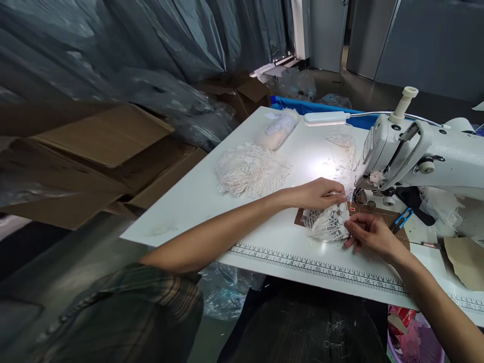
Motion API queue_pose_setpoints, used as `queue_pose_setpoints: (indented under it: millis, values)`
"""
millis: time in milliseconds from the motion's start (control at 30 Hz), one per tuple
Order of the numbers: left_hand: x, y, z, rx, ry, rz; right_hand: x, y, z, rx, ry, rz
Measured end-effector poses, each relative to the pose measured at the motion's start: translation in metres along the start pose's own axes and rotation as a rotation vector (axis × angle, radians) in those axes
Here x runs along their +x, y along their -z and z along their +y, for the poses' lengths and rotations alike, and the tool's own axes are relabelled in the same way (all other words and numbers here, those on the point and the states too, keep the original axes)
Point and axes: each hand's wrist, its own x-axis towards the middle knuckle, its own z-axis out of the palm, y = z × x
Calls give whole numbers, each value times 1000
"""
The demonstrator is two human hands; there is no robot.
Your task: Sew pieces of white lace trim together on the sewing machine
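Observation:
A piece of white lace (329, 224) lies by the needle of a white sewing machine (434, 156), partly over a brown plate on the table. My left hand (321, 194) rests along its far edge, fingers closed on the lace close to the presser foot. At the lace's right edge, my right hand (368, 233) pinches it between thumb and fingers. Just right of that hand lies a pair of blue thread snips (403, 220). More lace (342, 146) lies behind the needle under the lamp light.
A heap of white lace (251, 169) and a wrapped pale bundle (280, 128) sit on the white table (181, 214). A lamp (327, 118) reaches over the back. Open cardboard boxes (102, 136) stand left. A purple bin (425, 345) with scraps is below the front edge.

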Motion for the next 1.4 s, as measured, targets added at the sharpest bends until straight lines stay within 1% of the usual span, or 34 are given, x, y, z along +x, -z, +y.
queue_pose_setpoints:
  millis: [33,67,133,167,200,233,267,300,367,433,467,500,533,600,633,733,800,867,933,1033,1100,1167,1233,1300,1400]
  values:
    - [8,-1,-1,137,0,11,3,-2,-1,-111,-5,63]
    - [16,-2,-3,278,-5,17,5,-4,-2,-273,8,160]
    - [34,-4,-9,511,-7,51,8,-6,-1,-655,90,396]
    - [42,-3,-14,592,-22,74,9,-6,0,-823,146,486]
    - [49,-2,-19,631,-66,65,10,-6,1,-948,198,539]
    - [55,0,-26,633,-122,32,10,-4,4,-1025,241,554]
    - [59,3,-32,619,-167,16,10,-2,6,-1065,273,543]
    - [60,5,-38,595,-193,35,11,0,9,-1077,293,528]
    - [56,9,-46,529,-199,167,12,4,16,-1048,322,515]
    - [42,7,-48,447,-210,309,13,8,21,-991,358,513]
    - [32,5,-45,404,-233,338,14,10,23,-962,374,506]
    - [21,1,-42,378,-279,317,15,12,24,-934,381,490]
    - [11,-3,-37,359,-332,267,16,14,24,-909,379,467]
    - [-6,-13,-29,331,-409,94,16,19,22,-865,363,414]
    - [-11,-17,-26,350,-422,52,16,22,20,-842,361,384]
    - [-15,-26,-23,416,-374,99,10,34,14,-773,388,294]
    - [-11,-26,-25,391,-355,145,3,41,14,-771,433,259]
    - [-7,-23,-25,333,-353,184,-4,43,17,-824,494,265]
    - [-5,-19,-21,283,-347,231,-9,39,23,-901,555,286]
    - [-4,-19,-12,246,-348,296,-15,22,30,-984,582,344]
    - [-6,-25,-7,301,-358,283,-17,10,31,-1010,559,379]
    - [-9,-33,-4,432,-382,224,-19,6,29,-995,536,366]
    - [-13,-39,-3,563,-425,178,-18,11,27,-946,539,322]
    - [-17,-42,-4,619,-475,178,-13,22,25,-912,573,302]
    - [-22,-42,-5,548,-563,211,0,36,25,-1000,687,309]
